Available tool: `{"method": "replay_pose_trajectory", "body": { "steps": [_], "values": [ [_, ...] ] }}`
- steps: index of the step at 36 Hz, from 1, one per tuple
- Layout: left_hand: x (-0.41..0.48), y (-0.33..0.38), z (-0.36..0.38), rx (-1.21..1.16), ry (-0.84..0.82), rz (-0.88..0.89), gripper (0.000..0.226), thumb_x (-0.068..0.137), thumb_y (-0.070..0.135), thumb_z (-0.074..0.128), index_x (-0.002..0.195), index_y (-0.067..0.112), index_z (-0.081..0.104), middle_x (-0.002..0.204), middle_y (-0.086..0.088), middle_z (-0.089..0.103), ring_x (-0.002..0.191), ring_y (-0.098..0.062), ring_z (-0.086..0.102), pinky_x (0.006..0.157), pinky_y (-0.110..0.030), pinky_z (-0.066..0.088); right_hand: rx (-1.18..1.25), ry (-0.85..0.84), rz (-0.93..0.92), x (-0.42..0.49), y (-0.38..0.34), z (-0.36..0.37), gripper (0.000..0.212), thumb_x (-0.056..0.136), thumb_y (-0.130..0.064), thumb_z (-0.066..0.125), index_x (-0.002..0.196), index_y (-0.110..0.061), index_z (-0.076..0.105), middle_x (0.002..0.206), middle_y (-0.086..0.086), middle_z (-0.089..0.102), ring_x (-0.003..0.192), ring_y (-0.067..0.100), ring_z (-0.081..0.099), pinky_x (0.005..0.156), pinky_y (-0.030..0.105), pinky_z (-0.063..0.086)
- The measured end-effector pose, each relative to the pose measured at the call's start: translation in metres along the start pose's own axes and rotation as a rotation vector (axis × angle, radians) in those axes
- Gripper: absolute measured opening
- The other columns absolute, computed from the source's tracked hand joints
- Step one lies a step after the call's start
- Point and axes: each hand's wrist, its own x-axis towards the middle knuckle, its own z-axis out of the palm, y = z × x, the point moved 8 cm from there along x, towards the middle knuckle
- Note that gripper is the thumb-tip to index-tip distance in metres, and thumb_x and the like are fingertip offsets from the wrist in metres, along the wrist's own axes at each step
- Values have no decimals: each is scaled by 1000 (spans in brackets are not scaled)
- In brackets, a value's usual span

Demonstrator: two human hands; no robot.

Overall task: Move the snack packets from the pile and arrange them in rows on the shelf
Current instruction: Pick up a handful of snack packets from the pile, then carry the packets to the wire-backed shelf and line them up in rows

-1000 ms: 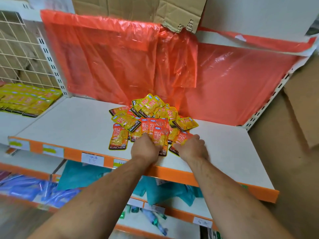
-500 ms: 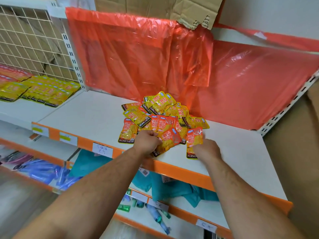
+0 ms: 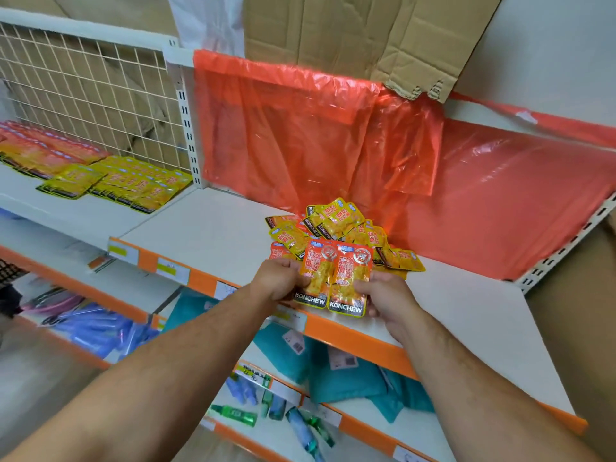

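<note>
Now you hold two orange packets upright and side by side, touching, over the near edge of the shelf [image 3: 213,235]. Your left hand [image 3: 281,278] has its grip closed on the left packet [image 3: 315,278], and your right hand [image 3: 385,296] pinches the right packet [image 3: 351,281] at its lower side. Just beyond them, the pile [image 3: 340,228] of yellow and orange packets lies on the shelf, close to the red plastic sheet [image 3: 300,128] at the far side. Further left, yellow rows [image 3: 140,185] lie on the neighbouring shelf before a wire mesh [image 3: 83,88]. Cardboard [image 3: 366,35] hangs above the sheet.
</note>
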Motion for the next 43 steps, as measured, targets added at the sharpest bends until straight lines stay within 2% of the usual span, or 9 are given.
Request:
{"method": "replay_pose_trajectory", "body": {
  "steps": [5, 11, 16, 18, 24, 28, 34, 38, 43],
  "values": [
    [-8, 3, -50, -34, 22, 38, 22, 76, -3, 78, 79, 10, 61, 71, -11, 62, 60, -22, 61, 64, -34, 52, -4, -54, -14, -10, -18, 47, 36, 90, -8, 72, 114, -19, 49, 82, 5, 57, 56, 16, 43, 49, 30, 37],
    [-23, -2, -130, -77, 48, 50, 18, 78, -7, 74, 80, 8, 64, 68, -10, 68, 56, -20, 64, 59, -30, 55, -33, -163, -35, -34, -43, 129, 38, 84, 0, 72, 72, -19, 41, 74, 13, 41, 49, 15, 29, 45, 26, 26],
    [-37, -3, -212, -87, 121, 84, 24, 77, -10, 73, 68, 10, 63, 60, -9, 64, 54, -21, 60, 65, -38, 54, -44, -212, -76, -61, -75, 202, 35, 85, 8, 69, 66, -12, 47, 56, 9, 50, 38, 12, 40, 38, 20, 31],
    [-42, -7, -243, -99, 157, 86, 28, 78, -13, 71, 66, 10, 59, 58, -7, 61, 48, -16, 59, 56, -30, 55, -53, -249, -90, -75, -87, 231, 34, 86, 13, 65, 66, -10, 49, 46, 1, 53, 30, 6, 43, 32, 17, 34],
    [-51, -27, -338, -145, 255, 58, 36, 80, -13, 69, 65, 14, 50, 63, -6, 55, 52, -17, 55, 45, -22, 47, -145, -310, -150, -94, -112, 321, 12, 84, 7, 70, 86, -3, 64, 84, 17, 70, 47, 10, 62, 40, 18, 43],
    [-55, -40, -389, -162, 308, 38, 20, 80, -9, 71, 82, 8, 60, 74, -14, 60, 63, -22, 52, 52, -26, 40, -195, -349, -195, -93, -122, 375, 15, 84, 6, 70, 80, -7, 64, 75, 6, 67, 42, -1, 57, 38, 13, 38],
    [-47, -54, -455, -222, 428, 26, 21, 83, -8, 69, 74, 10, 62, 67, -10, 62, 57, -20, 53, 52, -25, 43, -210, -405, -203, -83, -138, 443, 20, 84, 6, 70, 75, -10, 61, 68, 3, 64, 41, 3, 55, 37, 14, 38],
    [-33, -61, -491, -261, 479, 7, 16, 82, -9, 68, 78, 6, 66, 76, -18, 66, 72, -26, 57, 69, -37, 45, -219, -451, -206, -73, -148, 484, 14, 86, 7, 68, 82, -5, 62, 71, 6, 63, 44, 2, 55, 36, 12, 36],
    [-2, -60, -543, -274, 568, 4, 11, 83, -8, 68, 94, -5, 68, 83, -21, 67, 74, -27, 58, 66, -36, 44, -218, -518, -222, -41, -169, 543, 30, 86, 8, 68, 67, -10, 53, 58, 1, 58, 31, -2, 47, 34, 13, 34]
  ]
}}
